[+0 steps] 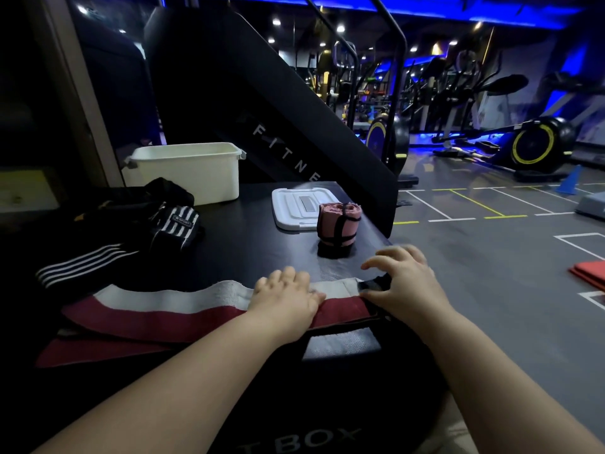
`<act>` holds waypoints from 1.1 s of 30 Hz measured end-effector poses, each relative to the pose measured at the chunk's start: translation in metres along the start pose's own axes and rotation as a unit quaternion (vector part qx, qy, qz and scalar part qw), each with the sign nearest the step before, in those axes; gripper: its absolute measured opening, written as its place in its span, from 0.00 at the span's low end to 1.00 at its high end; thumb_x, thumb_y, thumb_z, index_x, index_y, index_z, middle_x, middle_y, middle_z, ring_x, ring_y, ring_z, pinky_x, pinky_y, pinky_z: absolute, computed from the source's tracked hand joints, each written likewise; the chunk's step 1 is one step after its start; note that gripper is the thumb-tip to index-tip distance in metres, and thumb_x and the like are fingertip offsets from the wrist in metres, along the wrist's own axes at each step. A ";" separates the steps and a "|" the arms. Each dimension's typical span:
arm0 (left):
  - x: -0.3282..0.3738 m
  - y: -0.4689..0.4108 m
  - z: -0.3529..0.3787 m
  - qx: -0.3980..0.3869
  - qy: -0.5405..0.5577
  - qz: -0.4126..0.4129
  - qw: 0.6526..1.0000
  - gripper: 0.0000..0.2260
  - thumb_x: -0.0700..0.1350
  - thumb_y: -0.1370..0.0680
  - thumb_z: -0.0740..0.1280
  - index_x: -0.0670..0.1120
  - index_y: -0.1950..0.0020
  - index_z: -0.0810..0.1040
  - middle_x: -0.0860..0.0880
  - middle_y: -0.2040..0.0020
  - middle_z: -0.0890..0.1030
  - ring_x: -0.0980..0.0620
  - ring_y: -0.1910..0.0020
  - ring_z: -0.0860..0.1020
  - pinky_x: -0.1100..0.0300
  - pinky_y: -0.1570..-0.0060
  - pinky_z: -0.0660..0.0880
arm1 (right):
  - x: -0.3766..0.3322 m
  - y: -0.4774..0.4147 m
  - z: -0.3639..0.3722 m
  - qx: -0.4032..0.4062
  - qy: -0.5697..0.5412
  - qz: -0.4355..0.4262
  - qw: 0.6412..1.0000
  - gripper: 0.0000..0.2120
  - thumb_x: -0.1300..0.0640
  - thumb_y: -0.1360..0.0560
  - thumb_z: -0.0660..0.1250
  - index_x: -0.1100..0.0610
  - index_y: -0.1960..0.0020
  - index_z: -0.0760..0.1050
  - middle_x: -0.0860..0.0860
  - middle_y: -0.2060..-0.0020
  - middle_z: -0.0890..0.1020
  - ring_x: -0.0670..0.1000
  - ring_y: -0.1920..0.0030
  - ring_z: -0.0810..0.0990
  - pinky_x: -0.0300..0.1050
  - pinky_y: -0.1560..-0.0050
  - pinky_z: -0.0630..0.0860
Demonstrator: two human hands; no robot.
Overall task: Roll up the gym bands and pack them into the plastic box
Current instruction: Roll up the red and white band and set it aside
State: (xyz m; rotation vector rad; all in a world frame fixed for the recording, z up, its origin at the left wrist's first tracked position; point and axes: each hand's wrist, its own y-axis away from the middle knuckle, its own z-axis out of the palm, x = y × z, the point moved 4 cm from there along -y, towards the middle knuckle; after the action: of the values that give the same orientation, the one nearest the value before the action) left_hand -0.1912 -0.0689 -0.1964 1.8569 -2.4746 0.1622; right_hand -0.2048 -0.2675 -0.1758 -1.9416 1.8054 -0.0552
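Note:
A long red and white gym band lies flat across the near edge of the black box top. My left hand presses flat on the band near its right end. My right hand pinches the band's black end tab between thumb and fingers. A pink band, rolled and strapped, stands upright further back on the right. Black bands with white stripes lie heaped at the left. The white plastic box stands open at the back left, and its lid lies flat behind the pink roll.
A large black slanted fitness machine rises behind the box top. The box top's right edge drops to the grey gym floor, where exercise bikes and a red mat stand.

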 end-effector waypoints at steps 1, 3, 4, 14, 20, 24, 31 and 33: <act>0.000 0.000 0.001 0.002 -0.003 -0.001 1.000 0.20 0.60 0.18 0.50 0.48 0.36 0.68 0.46 0.37 0.69 0.45 0.35 0.66 0.49 0.35 0.61 | -0.010 -0.002 -0.004 0.025 0.039 -0.056 0.997 0.17 0.47 0.34 0.76 0.42 0.45 0.81 0.44 0.38 0.75 0.51 0.31 0.64 0.47 0.34 0.65; 0.001 0.000 0.002 0.006 -0.008 -0.003 1.000 0.21 0.61 0.18 0.50 0.48 0.36 0.67 0.46 0.36 0.69 0.45 0.35 0.66 0.49 0.36 0.60 | -0.029 -0.008 -0.005 0.041 0.085 -0.154 0.984 0.16 0.56 0.36 0.76 0.46 0.49 0.84 0.47 0.42 0.79 0.54 0.34 0.71 0.46 0.37 0.69; 0.001 0.000 0.003 0.006 -0.009 -0.005 1.000 0.21 0.61 0.18 0.50 0.48 0.35 0.67 0.46 0.36 0.68 0.45 0.35 0.65 0.49 0.36 0.60 | -0.037 -0.010 -0.002 0.019 0.083 -0.174 0.981 0.15 0.59 0.35 0.74 0.47 0.49 0.84 0.48 0.44 0.81 0.54 0.37 0.74 0.45 0.39 0.71; -0.006 0.004 0.001 0.014 0.001 -0.012 1.000 0.19 0.59 0.18 0.51 0.47 0.36 0.66 0.46 0.35 0.69 0.45 0.34 0.66 0.50 0.36 0.60 | -0.045 -0.007 0.041 -0.055 -0.054 -0.079 0.994 0.10 0.50 0.25 0.69 0.50 0.46 0.81 0.51 0.51 0.78 0.54 0.45 0.76 0.43 0.43 0.69; -0.036 0.013 -0.017 -0.019 -0.123 -0.023 0.992 0.19 0.58 0.17 0.48 0.49 0.36 0.68 0.46 0.34 0.72 0.44 0.35 0.69 0.48 0.39 0.61 | -0.043 -0.007 0.046 -0.060 -0.049 -0.072 0.994 0.10 0.46 0.24 0.67 0.43 0.43 0.79 0.45 0.52 0.74 0.51 0.43 0.73 0.41 0.42 0.68; -0.062 0.021 -0.022 -0.024 -0.105 -0.033 0.994 0.17 0.58 0.18 0.50 0.49 0.38 0.69 0.47 0.35 0.74 0.44 0.36 0.70 0.50 0.41 0.64 | -0.045 -0.007 0.045 -0.064 -0.044 -0.077 0.994 0.10 0.48 0.24 0.67 0.40 0.44 0.80 0.46 0.53 0.73 0.51 0.44 0.73 0.40 0.43 0.67; -0.069 0.027 -0.015 0.007 -0.029 -0.049 0.998 0.18 0.61 0.19 0.53 0.50 0.39 0.69 0.48 0.37 0.75 0.45 0.37 0.72 0.49 0.40 0.66 | -0.064 -0.018 0.036 -0.123 0.008 -0.067 0.990 0.12 0.52 0.24 0.65 0.41 0.43 0.79 0.49 0.47 0.75 0.52 0.41 0.74 0.44 0.43 0.73; -0.069 0.027 -0.015 0.010 -0.021 -0.049 0.999 0.18 0.61 0.20 0.54 0.50 0.40 0.69 0.48 0.38 0.75 0.44 0.37 0.72 0.49 0.40 0.66 | -0.080 -0.025 0.034 -0.113 0.002 -0.092 0.989 0.14 0.56 0.25 0.66 0.44 0.42 0.80 0.49 0.45 0.76 0.51 0.42 0.75 0.42 0.44 0.72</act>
State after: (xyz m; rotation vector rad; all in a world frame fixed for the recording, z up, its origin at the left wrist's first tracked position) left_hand -0.1978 0.0063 -0.1898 2.0043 -2.4114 0.1476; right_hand -0.1799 -0.1808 -0.1728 -2.2637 1.6920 0.0871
